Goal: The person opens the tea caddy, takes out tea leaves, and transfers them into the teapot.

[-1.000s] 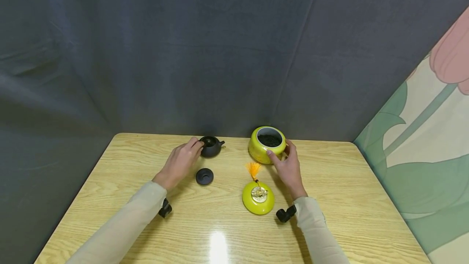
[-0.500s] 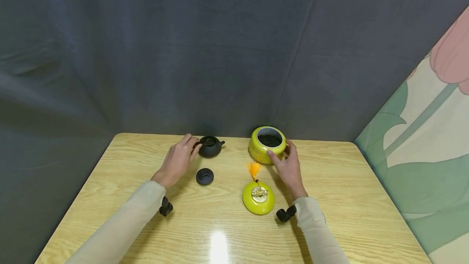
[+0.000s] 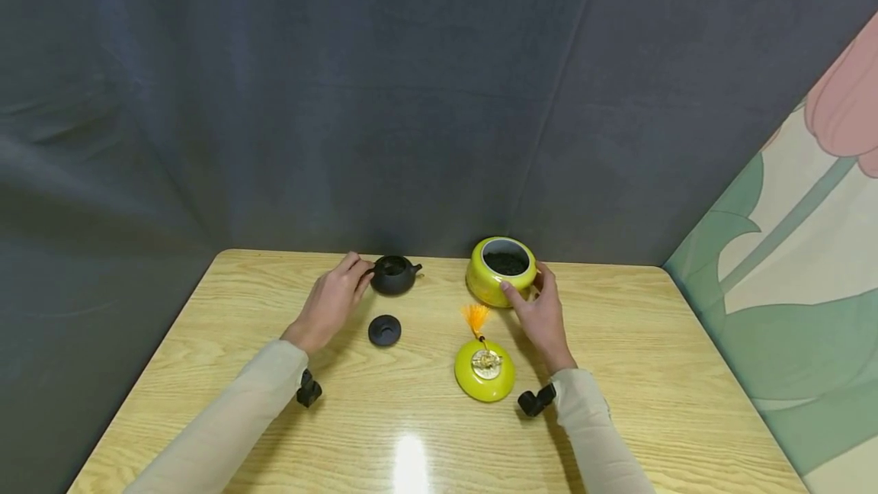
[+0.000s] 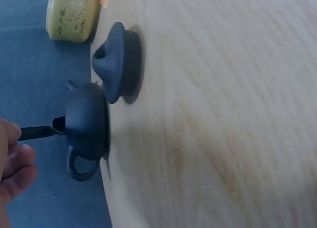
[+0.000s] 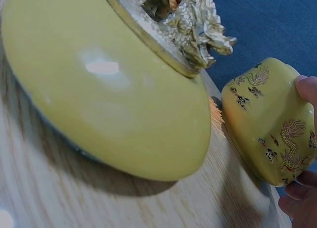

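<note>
My left hand [image 3: 328,305] pinches the handle of a small dark tea scoop [image 4: 37,133]. The scoop's cupped end sits at the open mouth of a black teapot [image 3: 392,284], which stands upright near the table's back edge. In front of the pot lies its round black lid [image 3: 385,332]. Dark tea leaves [image 3: 506,262] fill part of an open yellow jar [image 3: 488,290] to the right, painted with dragons. Around the jar's right side my right hand [image 3: 544,322] grips, thumb on the front and fingers partly hidden behind.
A yellow jar lid [image 3: 468,383] with a gold dragon knob [image 3: 485,363] lies nearer me, its orange tassel [image 3: 476,317] reaching toward the jar. Behind the wooden table [image 3: 658,372] hangs a dark grey curtain [image 3: 439,97]; flowered fabric [image 3: 809,326] covers the right side.
The left hand has drawn slightly left and up from the teapot's opening, with the scoop still in its fingers. The right hand and the jar stay practically as they were.
</note>
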Tool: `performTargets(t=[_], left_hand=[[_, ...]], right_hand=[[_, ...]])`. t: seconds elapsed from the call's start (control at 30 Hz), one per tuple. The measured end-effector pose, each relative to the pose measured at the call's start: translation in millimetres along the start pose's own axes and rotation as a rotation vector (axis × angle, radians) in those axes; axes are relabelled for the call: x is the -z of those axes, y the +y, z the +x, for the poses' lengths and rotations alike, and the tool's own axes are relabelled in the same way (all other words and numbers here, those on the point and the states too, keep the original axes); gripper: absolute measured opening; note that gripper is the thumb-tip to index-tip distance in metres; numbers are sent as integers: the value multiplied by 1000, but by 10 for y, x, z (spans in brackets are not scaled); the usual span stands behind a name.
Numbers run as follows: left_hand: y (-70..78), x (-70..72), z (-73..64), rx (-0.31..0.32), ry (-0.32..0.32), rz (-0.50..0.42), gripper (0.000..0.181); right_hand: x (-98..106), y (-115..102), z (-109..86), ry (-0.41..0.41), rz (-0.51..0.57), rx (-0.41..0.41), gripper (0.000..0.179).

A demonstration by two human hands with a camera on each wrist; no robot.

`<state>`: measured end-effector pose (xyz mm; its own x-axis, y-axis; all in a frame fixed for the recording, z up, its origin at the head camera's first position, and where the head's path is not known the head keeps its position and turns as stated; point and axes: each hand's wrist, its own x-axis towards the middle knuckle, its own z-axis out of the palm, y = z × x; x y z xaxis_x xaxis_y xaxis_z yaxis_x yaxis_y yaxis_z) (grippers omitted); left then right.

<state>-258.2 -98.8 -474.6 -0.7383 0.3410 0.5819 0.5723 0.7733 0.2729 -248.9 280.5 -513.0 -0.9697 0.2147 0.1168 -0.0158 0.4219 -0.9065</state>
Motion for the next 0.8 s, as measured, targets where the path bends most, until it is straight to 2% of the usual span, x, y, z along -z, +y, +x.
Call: performTargets(t=[0.3,0.57,0.8], left_hand=[[-26,-32,-66,-11,16,-34,20],[-26,-61,-96,11,45,-12,17],[-41,-79,-119,5,48,7,17]], right_hand=[[-5,12,8,8,-12,5,87],[-4,15,20,-4,-12,11,87],[1,26,25,-2,-16,10,88]])
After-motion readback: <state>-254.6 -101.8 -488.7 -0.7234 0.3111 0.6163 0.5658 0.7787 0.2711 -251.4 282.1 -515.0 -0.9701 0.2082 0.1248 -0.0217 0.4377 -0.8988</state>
